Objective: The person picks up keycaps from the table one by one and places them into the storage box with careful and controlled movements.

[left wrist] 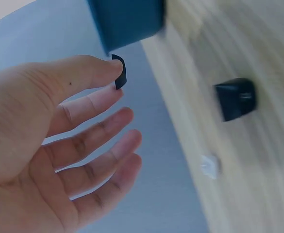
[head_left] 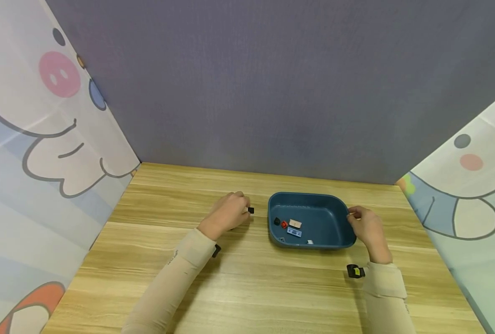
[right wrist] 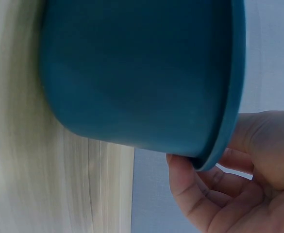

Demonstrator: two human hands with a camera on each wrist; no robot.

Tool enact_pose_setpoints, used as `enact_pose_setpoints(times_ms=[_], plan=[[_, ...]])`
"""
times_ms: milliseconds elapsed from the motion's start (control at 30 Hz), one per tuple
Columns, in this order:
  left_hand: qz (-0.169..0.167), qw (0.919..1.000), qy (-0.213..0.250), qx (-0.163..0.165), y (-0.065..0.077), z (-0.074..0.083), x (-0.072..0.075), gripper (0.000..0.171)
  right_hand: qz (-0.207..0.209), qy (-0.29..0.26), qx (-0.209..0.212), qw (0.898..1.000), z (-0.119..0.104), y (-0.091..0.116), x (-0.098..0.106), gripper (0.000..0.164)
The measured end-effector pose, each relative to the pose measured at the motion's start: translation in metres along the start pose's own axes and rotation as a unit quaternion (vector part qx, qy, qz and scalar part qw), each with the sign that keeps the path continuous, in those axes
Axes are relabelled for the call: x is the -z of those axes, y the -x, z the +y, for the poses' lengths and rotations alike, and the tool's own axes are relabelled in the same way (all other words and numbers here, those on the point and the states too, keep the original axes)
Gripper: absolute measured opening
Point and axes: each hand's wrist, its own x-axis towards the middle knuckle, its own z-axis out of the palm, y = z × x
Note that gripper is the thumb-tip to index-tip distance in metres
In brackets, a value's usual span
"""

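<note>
My left hand (head_left: 229,211) is over the table, left of a dark teal basin (head_left: 311,197). In the left wrist view, its thumb and index finger pinch a small thin black piece (left wrist: 121,73), with the other fingers loosely bent. A second black piece (left wrist: 236,98) and a small white piece (left wrist: 209,166) lie on the table below that hand, slightly blurred. At the basin's right end, my right hand (head_left: 366,228) grips the rim between thumb and fingers. Inside lie a black piece (head_left: 277,221), a red piece (head_left: 284,224), a beige piece (head_left: 295,223) and a blue printed piece (head_left: 294,232).
A small white piece (head_left: 310,242) also lies near the basin's front wall. The wood-grain table (head_left: 247,287) ends at a grey panel (head_left: 264,93) behind. Cartoon-printed sheets stand along the left (head_left: 9,199) and right (head_left: 481,273) sides. Wrist-worn devices are on both arms.
</note>
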Motion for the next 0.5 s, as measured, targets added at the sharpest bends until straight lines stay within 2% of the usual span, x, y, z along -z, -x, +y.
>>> enact_pose_setpoints(times_ms=[333, 500], plan=[[0.022, 0.9987, -0.033, -0.032, -0.006, 0.021, 0.025, 0.021, -0.007, 0.002, 0.006, 1.000, 0.000, 0.001, 0.000, 0.029], [0.016, 0.9980, -0.045, -0.040, -0.010, 0.029, 0.032, 0.022, -0.008, 0.000, 0.008, 1.000, -0.001, 0.001, 0.001, 0.029]])
